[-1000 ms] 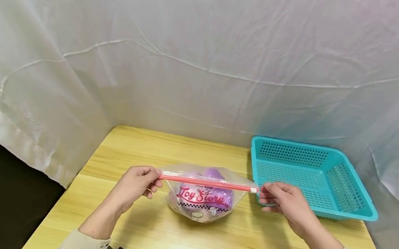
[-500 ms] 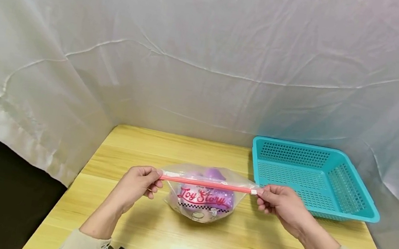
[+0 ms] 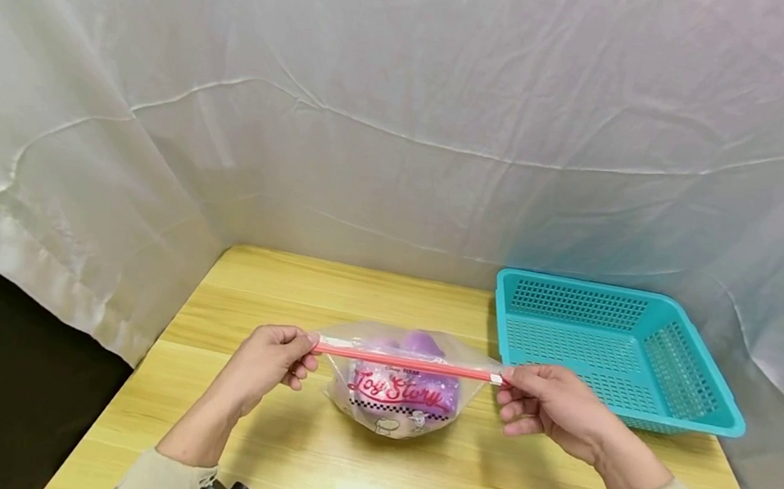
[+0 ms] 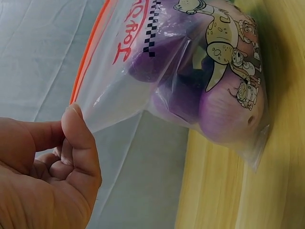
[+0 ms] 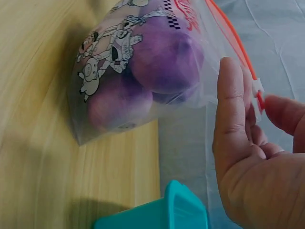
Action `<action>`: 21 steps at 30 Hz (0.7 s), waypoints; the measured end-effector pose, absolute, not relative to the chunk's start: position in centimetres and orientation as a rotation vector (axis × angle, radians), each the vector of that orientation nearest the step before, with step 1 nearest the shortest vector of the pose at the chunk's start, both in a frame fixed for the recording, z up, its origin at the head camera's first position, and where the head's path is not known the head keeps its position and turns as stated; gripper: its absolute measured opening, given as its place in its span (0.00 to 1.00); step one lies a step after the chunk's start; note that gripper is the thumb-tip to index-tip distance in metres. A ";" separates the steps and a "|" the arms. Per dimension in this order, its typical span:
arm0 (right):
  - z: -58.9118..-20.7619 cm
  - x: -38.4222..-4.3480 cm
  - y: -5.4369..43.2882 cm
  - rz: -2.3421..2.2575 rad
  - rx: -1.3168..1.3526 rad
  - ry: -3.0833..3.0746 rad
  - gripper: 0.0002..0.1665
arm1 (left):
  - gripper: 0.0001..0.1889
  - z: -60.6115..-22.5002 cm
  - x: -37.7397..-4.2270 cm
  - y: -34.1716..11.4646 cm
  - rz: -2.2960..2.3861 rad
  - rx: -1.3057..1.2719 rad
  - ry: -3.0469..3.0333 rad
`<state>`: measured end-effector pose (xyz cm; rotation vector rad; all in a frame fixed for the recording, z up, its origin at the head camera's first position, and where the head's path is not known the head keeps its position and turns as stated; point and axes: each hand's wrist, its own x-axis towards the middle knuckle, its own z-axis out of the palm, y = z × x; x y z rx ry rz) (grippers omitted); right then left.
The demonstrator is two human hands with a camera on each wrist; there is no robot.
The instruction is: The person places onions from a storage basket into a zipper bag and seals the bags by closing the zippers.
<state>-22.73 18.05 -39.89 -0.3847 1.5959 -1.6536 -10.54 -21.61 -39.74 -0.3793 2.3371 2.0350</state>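
Note:
A clear zip bag (image 3: 369, 417) printed with red "Toy Story" lettering stands on the table, its red zip strip (image 3: 406, 361) stretched level between both hands. Inside are several round purple things that look like onions (image 4: 231, 107). My left hand (image 3: 277, 353) pinches the strip's left end between thumb and index finger, the other fingers curled below. At the opposite end, my right hand (image 3: 553, 402) has its thumb and index finger on either side of the white slider (image 5: 257, 90), pinching there. Its other fingers are partly bent beneath.
A turquoise perforated basket (image 3: 704, 385) stands at the back right of the wooden table (image 3: 327, 285), close to my right hand. A pale cloth (image 3: 398, 196) hangs behind the table and along its sides.
My right hand has come in to the slider end and takes hold of it, its lower fingers opening out somewhat. The left hand and the bag stay almost where they were.

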 end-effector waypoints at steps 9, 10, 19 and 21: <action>-39.6 -23.1 18.0 -1.608 -0.435 1.655 0.10 | 0.14 -39.4 -10.8 -21.7 2.030 -0.378 2.348; -39.5 -23.0 17.9 -1.598 -0.442 1.684 0.10 | 0.14 -39.3 -10.8 -21.6 2.024 -0.381 2.359; -39.4 -23.1 17.5 -1.642 -0.405 1.595 0.11 | 0.15 -39.4 -10.7 -21.8 2.020 -0.371 2.348; -39.6 -23.2 17.5 -1.637 -0.412 1.541 0.12 | 0.16 -39.3 -10.6 -21.8 2.030 -0.355 2.333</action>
